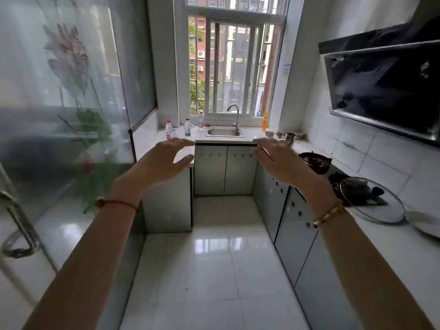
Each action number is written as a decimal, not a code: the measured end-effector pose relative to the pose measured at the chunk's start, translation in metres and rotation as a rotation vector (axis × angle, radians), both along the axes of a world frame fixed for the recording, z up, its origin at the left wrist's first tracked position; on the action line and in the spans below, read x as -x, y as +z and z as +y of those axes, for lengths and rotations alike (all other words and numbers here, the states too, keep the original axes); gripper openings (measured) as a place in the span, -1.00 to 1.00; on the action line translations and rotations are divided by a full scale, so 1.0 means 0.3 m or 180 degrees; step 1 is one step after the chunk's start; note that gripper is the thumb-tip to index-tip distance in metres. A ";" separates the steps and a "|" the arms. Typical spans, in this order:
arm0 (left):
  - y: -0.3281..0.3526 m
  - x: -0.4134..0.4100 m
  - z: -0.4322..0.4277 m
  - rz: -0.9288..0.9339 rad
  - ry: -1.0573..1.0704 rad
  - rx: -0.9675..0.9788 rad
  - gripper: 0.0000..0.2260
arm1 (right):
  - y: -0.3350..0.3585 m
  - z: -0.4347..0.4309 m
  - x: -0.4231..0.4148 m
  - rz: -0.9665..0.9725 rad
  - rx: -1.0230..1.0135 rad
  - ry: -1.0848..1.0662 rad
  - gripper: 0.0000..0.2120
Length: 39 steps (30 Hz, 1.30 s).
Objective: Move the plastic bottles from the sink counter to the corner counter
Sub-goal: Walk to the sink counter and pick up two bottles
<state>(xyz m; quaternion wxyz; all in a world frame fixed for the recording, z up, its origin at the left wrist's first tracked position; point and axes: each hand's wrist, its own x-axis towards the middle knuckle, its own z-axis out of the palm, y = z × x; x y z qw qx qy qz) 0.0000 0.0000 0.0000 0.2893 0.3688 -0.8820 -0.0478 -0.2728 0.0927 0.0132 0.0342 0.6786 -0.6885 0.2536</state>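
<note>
Three clear plastic bottles stand on the far counter left of the steel sink [224, 132]: a red-labelled one [168, 129] farthest left, a green-labelled one [187, 127] in the middle, and a red-capped one [201, 120] by the window sill. An orange bottle [264, 122] stands right of the faucet [234, 115]. My left hand [164, 160] and my right hand [276, 160] are both raised in front of me, fingers spread, holding nothing, well short of the bottles.
The right counter [371, 234] carries a black stove burner [314, 160], a pot with a glass lid [371, 198], a steel cup [290, 138] and stacked dishes [300, 135]. A range hood [385, 89] hangs above. A frosted glass door [59, 115] stands left. White tiled floor [214, 270] lies ahead.
</note>
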 end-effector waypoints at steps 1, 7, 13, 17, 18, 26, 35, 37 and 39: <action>-0.015 0.007 -0.013 0.0033 0.0013 -0.0038 -0.62 | -0.018 -0.012 0.006 0.0042 0.0039 0.0019 -0.60; -0.122 0.039 -0.120 -0.0035 -0.0004 -0.0232 -0.62 | -0.151 -0.121 0.054 0.0056 -0.0117 -0.0042 -0.58; -0.212 0.088 -0.276 -0.0077 -0.0077 -0.0317 -0.63 | -0.238 -0.272 0.088 -0.0056 -0.0182 -0.0075 -0.57; -0.274 0.106 -0.393 -0.0121 -0.0139 -0.0381 -0.62 | -0.289 -0.369 0.112 -0.0115 -0.0333 -0.0068 -0.57; -0.290 0.110 -0.420 -0.0148 -0.0125 -0.0414 -0.62 | -0.301 -0.392 0.118 -0.0147 -0.0348 -0.0094 -0.57; -0.379 0.163 -0.580 -0.0252 -0.0113 -0.0729 -0.60 | -0.407 -0.544 0.158 -0.0255 -0.0551 -0.0279 -0.58; -0.489 0.277 -0.695 -0.0364 -0.0066 -0.1088 -0.58 | -0.540 -0.681 0.253 -0.0502 -0.0726 -0.0287 -0.57; -0.511 0.315 -0.732 -0.0373 -0.0043 -0.1136 -0.58 | -0.569 -0.712 0.296 -0.0565 -0.0753 -0.0296 -0.58; -0.528 0.364 -0.775 -0.0387 -0.0033 -0.1182 -0.58 | -0.595 -0.750 0.348 -0.0610 -0.0789 -0.0316 -0.58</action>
